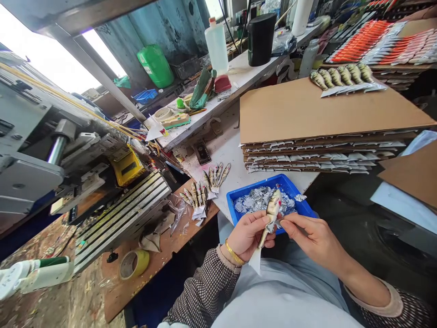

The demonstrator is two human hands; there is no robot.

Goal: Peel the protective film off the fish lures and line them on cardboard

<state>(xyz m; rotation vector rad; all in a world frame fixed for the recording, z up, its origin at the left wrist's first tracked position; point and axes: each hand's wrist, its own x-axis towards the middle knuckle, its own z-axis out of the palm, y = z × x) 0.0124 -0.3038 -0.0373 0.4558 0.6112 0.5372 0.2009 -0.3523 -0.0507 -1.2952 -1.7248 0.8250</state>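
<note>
My left hand is closed around a fish-shaped fishing lure, its head pointing up and away from me. The lure has a dark patterned back, a pale belly and a red spot; a white paper-like tail piece sticks out below my fingers. At the lure's lower body, my right hand pinches a small silvery foil piece between thumb and finger. Just behind both hands stands a blue plastic tray full of loose silvery foil scraps.
Two bunches of similar lures lie left of the tray. Behind it rise stacked cardboard sheets, with a row of lures on top. A tape roll and a machine are at left. Bottles line the back shelf.
</note>
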